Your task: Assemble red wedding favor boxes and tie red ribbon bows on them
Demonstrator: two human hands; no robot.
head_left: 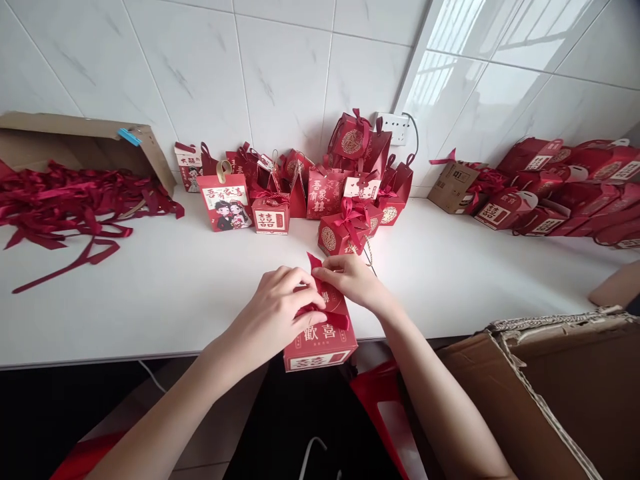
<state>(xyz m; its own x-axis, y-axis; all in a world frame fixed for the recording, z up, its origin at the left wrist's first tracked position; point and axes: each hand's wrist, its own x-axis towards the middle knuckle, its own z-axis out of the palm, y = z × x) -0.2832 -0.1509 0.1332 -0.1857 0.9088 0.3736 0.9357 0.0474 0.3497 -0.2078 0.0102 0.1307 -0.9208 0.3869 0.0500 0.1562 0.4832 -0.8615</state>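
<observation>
A red gift box [320, 343] with gold and white Chinese characters lies at the table's front edge, its near end jutting a little past it. Across its top runs a dark red ribbon [338, 321]. My left hand [286, 300] is closed over the top of the box, fingers and thumb pinching the ribbon there; the fingers partly hide the ribbon's middle. At the far side, my right hand [354, 280] pinches the ribbon near its upper end, thumb and forefinger together. Just beyond stands a hexagonal red box [328, 239] with a ribbon bow.
Several decorated red boxes [225, 203] stand along the tiled wall. A cardboard box [163, 160] spills loose ribbons [95, 193] at the left. More red boxes [575, 193] are piled at the right. A large open carton [515, 393] sits front right, near another person's arm [617, 285].
</observation>
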